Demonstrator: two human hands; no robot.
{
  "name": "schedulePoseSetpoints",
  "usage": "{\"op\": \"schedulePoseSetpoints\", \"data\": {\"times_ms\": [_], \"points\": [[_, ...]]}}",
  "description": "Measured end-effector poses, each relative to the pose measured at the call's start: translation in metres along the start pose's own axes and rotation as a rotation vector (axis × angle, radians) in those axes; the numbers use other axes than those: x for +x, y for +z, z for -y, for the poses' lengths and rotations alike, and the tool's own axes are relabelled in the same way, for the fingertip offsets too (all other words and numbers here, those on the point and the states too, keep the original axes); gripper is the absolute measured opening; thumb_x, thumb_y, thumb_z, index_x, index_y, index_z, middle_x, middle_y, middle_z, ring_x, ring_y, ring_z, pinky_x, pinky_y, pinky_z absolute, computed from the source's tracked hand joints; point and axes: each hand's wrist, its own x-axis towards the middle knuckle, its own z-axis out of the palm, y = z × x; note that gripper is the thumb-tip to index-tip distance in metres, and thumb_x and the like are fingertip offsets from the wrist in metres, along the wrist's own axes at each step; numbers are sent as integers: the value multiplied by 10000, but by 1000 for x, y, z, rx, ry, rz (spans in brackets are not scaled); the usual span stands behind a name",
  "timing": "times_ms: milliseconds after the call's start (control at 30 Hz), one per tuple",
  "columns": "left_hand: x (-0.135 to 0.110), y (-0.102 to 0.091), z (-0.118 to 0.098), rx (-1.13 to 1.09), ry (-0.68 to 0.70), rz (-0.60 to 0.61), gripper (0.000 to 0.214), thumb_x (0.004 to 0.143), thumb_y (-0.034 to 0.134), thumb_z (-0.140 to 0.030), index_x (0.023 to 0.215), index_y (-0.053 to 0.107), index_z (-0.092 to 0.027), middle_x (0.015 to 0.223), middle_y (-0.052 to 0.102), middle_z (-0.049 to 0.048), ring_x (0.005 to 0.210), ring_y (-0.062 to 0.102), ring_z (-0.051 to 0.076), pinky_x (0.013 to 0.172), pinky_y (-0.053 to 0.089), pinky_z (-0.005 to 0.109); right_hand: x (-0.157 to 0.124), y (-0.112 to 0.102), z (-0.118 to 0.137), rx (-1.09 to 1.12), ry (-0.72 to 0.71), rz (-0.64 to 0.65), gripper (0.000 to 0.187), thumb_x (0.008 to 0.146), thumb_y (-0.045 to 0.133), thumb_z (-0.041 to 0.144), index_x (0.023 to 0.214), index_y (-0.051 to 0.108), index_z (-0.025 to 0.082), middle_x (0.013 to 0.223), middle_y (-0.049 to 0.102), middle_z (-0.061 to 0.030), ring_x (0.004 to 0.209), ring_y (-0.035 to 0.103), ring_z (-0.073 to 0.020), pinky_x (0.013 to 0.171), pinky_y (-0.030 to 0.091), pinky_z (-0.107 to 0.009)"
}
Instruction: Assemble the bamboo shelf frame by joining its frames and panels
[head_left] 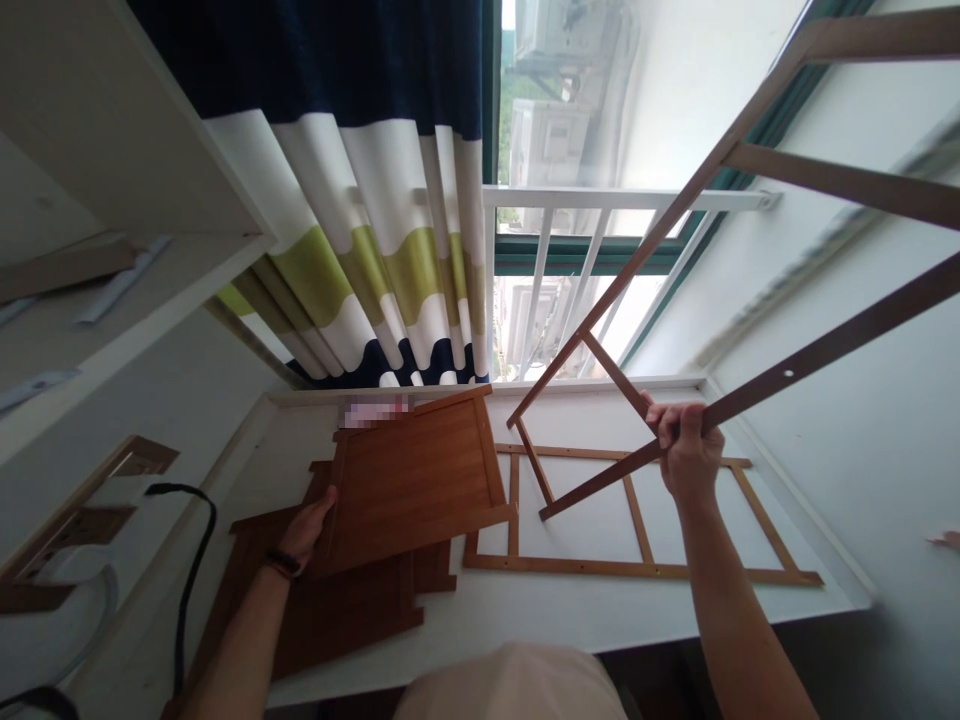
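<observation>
My right hand is closed around a rail of a brown wooden ladder-like frame, which is lifted and slants up to the upper right. My left hand grips the left edge of a brown wooden panel, raised a little off a pile of similar panels. A second wooden frame lies flat on the white table beneath the raised one.
A striped curtain hangs at the back beside a window with a white railing. A white shelf unit stands at the left. A black cable runs down the table's left side.
</observation>
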Motion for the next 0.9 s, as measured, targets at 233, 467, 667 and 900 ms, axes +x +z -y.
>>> {"op": "schedulePoseSetpoints", "data": {"times_ms": [233,467,667,900], "points": [[4,34,-11,-155,-42,189,408,827,429,-457,982,639,-144,819,701,57,848,646,199,811,499,299,-12,16,9,-47,-30,46,316,849,435,407,606,439,204,423,348,73,548,528,-124,809,467,-410],[-3,47,-9,-99,-94,129,437,834,409,-467,995,635,-129,789,700,78,808,657,215,753,523,323,-20,24,14,-80,-51,87,297,868,408,370,626,455,203,461,354,64,572,514,-122,839,453,-422],[-6,48,-6,-108,-98,104,369,831,448,-416,966,648,-137,792,704,74,827,654,218,761,521,321,-19,24,16,-97,-57,96,315,870,398,376,614,448,200,471,359,60,581,514,-121,848,455,-425],[-1,44,4,-73,-91,150,393,846,405,-440,943,645,-145,796,704,66,830,656,199,773,516,295,-19,25,15,-104,-63,84,321,871,398,371,602,440,201,472,358,60,570,502,-115,859,452,-428]]}}
